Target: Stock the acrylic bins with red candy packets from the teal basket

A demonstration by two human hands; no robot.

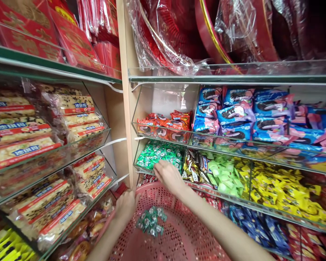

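My left hand is wrapped round the rim of a pink perforated plastic basket. Inside the basket lies a small heap of green-wrapped candies. Above its far rim, my right hand is at the front edge of a clear bin of green-wrapped candies. The right fingers are curled together, and whatever they hold, if anything, is hidden. Beside that bin are brown-and-white wrapped sweets and light green packets.
Yellow-wrapped sweets fill the right shelf, with blue-wrapped sweets below. Blue-and-pink packs and red packs stand above. Packaged nougat bars line the left shelves. A wooden post and glass shelf edges stand close to my hands.
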